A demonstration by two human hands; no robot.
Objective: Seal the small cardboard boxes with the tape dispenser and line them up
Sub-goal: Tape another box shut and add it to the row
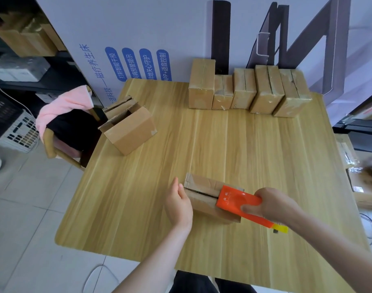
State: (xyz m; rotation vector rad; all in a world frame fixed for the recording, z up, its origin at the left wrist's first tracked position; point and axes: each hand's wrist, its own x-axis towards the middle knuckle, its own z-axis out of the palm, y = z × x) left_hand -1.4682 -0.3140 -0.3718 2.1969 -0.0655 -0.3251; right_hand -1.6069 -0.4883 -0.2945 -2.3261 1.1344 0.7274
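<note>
Noted left hand (178, 205) nearest, fingers straight and relaxed, resting against left end of small brown cardboard box (202, 187) on pale wooden table (223, 144). Found right hand (271, 205) curled round flat orange plastic tape dispenser (238, 200) — planted on box's right end, over the flap seam. Traced seam's long axis left–right, bare stretch toward left hand; judged a leftward draw due. Counted five taped brown cardboard boxes (265, 89) lined along far edge.

Seven cardboard boxes stand on one surface (223, 144) — a row of five (243, 89) well beyond both hands, one open-flapped box (129, 132) far ahead of the left hand (178, 205), and one box (202, 185) between the two hands. One orange tape dispenser (238, 200) — gripped by the right hand (274, 205).
</note>
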